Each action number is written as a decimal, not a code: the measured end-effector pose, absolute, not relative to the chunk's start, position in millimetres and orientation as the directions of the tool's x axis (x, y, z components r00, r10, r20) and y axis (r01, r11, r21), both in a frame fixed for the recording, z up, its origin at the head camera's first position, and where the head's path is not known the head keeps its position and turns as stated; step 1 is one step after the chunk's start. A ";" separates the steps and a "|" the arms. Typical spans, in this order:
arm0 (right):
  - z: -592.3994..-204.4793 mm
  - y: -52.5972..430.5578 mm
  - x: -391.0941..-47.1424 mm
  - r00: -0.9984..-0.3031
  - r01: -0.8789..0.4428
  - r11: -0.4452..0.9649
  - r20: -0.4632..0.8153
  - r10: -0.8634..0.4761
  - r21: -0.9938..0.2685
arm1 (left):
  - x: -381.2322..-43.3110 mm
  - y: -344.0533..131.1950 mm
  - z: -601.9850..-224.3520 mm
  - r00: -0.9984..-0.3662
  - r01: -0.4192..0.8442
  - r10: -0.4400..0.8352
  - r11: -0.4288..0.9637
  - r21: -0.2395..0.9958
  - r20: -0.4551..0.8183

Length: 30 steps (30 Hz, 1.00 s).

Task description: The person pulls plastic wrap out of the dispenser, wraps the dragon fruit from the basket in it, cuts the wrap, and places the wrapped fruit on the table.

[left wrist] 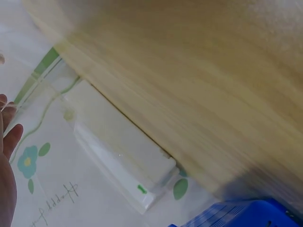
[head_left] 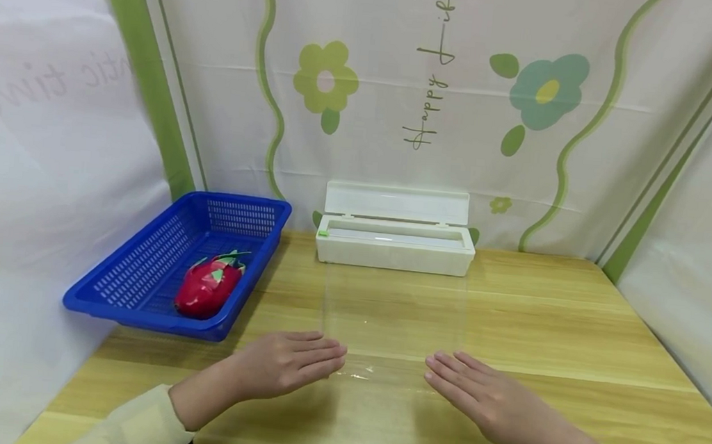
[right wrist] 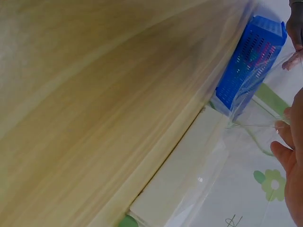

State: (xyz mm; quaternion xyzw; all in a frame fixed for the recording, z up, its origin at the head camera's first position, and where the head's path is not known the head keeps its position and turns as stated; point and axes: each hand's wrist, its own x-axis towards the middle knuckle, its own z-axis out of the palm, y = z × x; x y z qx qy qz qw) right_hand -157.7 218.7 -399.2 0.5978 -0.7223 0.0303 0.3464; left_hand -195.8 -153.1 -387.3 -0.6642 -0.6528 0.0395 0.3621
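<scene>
A clear sheet of plastic wrap [head_left: 395, 323] stretches from the white wrap dispenser [head_left: 394, 256] toward me, above the table. My left hand [head_left: 285, 363] pinches the near left corner of the sheet, and my right hand [head_left: 492, 400] pinches the near right corner. Both sets of fingers point inward, thumbs hidden underneath in the head view. In the right wrist view the wrap gathers into folds at the fingertips of the right hand [right wrist: 293, 146]. The dispenser's lid [head_left: 397, 203] stands raised at the back, and a small green piece [head_left: 324, 233] sits at its left end.
A blue plastic basket [head_left: 135, 316] stands on the left of the wooden table [head_left: 574, 323], holding a red dragon fruit [head_left: 208, 288] with green tips. Behind and at both sides hangs a white curtain [head_left: 375, 133] printed with flowers.
</scene>
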 end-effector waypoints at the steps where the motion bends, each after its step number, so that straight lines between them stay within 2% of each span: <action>1: -400.7 219.2 -157.7 -0.061 -0.888 0.289 0.531 -0.845 0.357 | -195.9 -153.3 -389.0 0.135 0.849 0.898 0.113 -0.516 0.418; 13: -416.9 225.3 -156.1 -0.241 -0.902 0.362 0.422 -0.874 0.236 | -197.2 -150.6 -403.8 0.077 0.877 0.925 0.115 -0.467 0.372; 21: -429.4 225.6 -157.5 -0.242 -0.911 0.360 0.448 -0.861 0.201 | -194.8 -147.9 -412.1 -0.001 0.913 0.950 0.128 -0.387 0.312; 30: -436.4 226.8 -158.8 -0.261 -0.908 0.365 0.405 -0.876 0.204 | -189.7 -148.3 -417.7 -0.162 0.940 0.975 0.199 -0.276 0.151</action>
